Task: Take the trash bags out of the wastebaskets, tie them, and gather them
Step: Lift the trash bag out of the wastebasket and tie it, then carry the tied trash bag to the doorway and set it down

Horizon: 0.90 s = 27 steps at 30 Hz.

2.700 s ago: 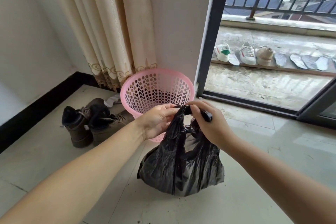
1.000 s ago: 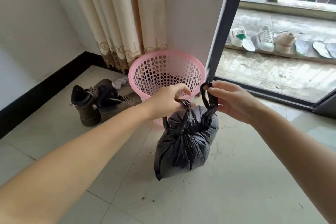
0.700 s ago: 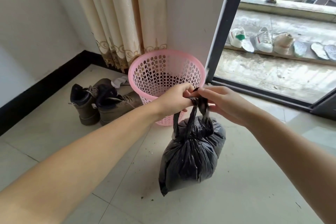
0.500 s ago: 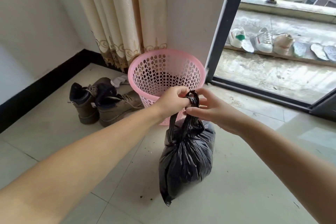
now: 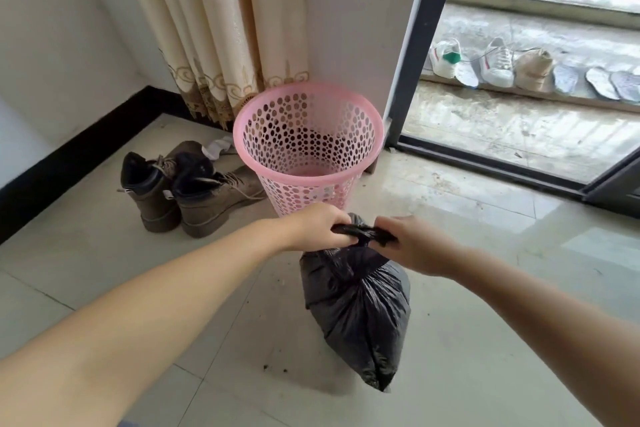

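A full black trash bag point(image 5: 360, 308) hangs in front of me, its lower tip at the tiled floor. My left hand point(image 5: 320, 227) grips one twisted handle end at the bag's top. My right hand point(image 5: 407, 243) grips the other end, and the two ends are stretched sideways between my fists over the bag's neck. Behind the bag stands a pink perforated wastebasket point(image 5: 308, 149) with no bag in it.
A pair of brown boots point(image 5: 187, 187) stands left of the wastebasket. Beige curtains point(image 5: 221, 28) hang behind it. An open sliding door frame point(image 5: 419, 45) leads to a balcony with white sneakers point(image 5: 485, 61) and insoles. Crumbs of dirt dot the floor tiles point(image 5: 270, 367).
My hands, close together above the bag half a second ago, have moved apart and lower, pulling the bag's handle ends sideways. The bag sits lower in front of the wastebasket.
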Each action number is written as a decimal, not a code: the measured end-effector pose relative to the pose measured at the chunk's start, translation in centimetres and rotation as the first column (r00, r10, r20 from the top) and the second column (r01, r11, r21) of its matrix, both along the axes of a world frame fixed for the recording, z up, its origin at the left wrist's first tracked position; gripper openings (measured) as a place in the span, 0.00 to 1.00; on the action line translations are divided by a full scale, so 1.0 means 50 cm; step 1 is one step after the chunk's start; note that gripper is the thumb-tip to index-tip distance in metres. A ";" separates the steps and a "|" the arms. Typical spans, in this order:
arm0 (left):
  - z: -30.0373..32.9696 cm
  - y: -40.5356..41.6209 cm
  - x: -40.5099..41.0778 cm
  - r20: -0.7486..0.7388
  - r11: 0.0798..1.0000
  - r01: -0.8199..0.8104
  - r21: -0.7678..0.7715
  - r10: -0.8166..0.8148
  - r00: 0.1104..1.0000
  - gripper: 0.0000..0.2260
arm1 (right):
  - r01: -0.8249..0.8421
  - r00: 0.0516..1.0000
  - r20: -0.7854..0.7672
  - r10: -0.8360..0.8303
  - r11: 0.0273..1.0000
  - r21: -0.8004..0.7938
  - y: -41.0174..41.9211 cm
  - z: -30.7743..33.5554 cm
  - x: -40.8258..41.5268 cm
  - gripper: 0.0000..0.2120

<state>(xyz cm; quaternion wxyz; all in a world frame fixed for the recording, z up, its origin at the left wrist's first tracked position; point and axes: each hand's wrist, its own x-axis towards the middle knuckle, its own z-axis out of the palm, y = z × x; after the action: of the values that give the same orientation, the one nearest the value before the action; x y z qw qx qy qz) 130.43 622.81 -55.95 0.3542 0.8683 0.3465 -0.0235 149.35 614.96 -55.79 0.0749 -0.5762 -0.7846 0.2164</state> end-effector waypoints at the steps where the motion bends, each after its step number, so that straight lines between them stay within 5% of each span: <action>1: -0.012 -0.008 0.001 -0.036 0.998 0.045 0.048 -0.044 0.998 0.11 | -0.032 0.998 0.057 0.032 0.999 -0.008 -0.002 -0.018 0.002 0.09; 9: -0.099 -0.028 0.007 -0.270 0.910 0.298 0.288 -0.221 0.937 0.15 | -0.118 0.956 0.255 0.143 0.987 -0.109 0.003 -0.091 0.007 0.12; 13: -0.076 -0.064 0.012 -0.411 0.897 0.387 0.213 -0.276 0.869 0.16 | -0.128 0.927 0.316 0.200 0.964 -0.234 -0.039 -0.081 -0.006 0.11; 27: 0.540 -0.151 0.035 -0.353 0.932 0.343 0.118 -0.283 0.892 0.15 | -0.076 0.946 0.277 0.167 0.947 -0.311 -0.118 0.526 0.015 0.10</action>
<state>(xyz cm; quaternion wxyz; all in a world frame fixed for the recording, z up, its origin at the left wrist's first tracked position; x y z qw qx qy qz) 132.19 615.25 -28.94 0.2039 0.9245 0.2567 -0.1946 150.12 609.05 -29.51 -0.1458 -0.5569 -0.7799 0.2456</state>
